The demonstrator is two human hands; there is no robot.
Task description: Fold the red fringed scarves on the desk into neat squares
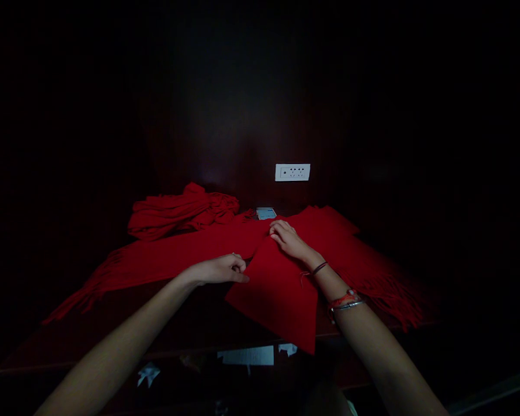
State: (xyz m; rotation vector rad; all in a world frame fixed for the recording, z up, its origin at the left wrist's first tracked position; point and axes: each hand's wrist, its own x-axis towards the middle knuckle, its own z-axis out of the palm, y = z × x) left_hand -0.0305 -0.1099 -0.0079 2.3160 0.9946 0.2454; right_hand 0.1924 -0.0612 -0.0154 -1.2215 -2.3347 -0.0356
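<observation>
A red fringed scarf (281, 289) lies spread over a dark tabletop, with a folded part reaching past the front edge. Pinched at the left side of that part is my left hand (223, 268), thumb and fingers closed at the cloth's edge. My right hand (288, 238) grips the cloth farther back, its fingers curled together near the fold. Red cloth with fringes runs out to both the left and the right; whether it is all one scarf I cannot tell. Bracelets circle my right wrist and forearm.
Behind on the left sits a bunched heap of red fabric (177, 214). A small pale blue card or packet (266, 213) lies at the back, below a white wall socket (292, 172). Papers (248, 355) show under the table's front edge. Surroundings are very dark.
</observation>
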